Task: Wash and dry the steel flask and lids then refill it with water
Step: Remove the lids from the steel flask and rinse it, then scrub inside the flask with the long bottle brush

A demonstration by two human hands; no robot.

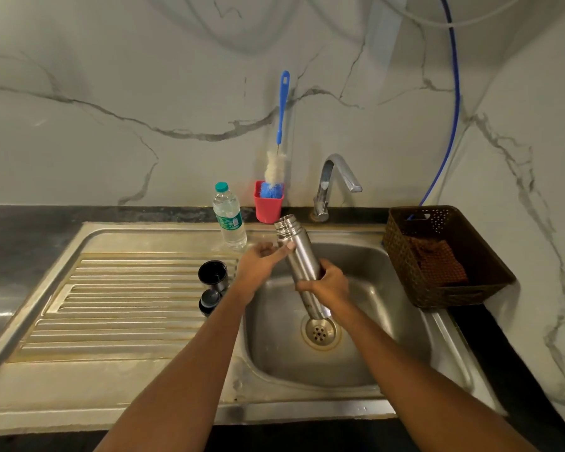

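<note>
Holding the steel flask [302,259] slanted over the sink basin [372,321], the right grip [328,283] is clenched round its lower body. The base hangs just above the drain [319,332], and the open mouth points up toward the worktop's [13,230] back edge. The left grip [260,261] is released, with only its thumb tip touching the flask's upper part. The two dark lids [212,282] sit on the drainboard [111,305], just beside the basin's left rim.

One hand carries all the weight, so I judge that a wet steel wall could slide through it and knock against the basin floor. No water can be seen running from the tap [336,177]. Raising the mouth toward the spout risks a clash, since the two are near. The left forearm passes right by the lids, and a sideways sweep could push them into the basin. The plastic bottle [229,220] stands upright just behind the left grip and looks easy to tip. The red cup [268,203] with its bottle brush [282,109] crowds the same back edge.

Toward the worktop's right edge, the woven basket [405,256] with a brown cloth [437,262] sits just beside the basin rim, so there is little room for swinging there. The ribbed drainboard toward the left edge offers the widest open stretch.
</note>
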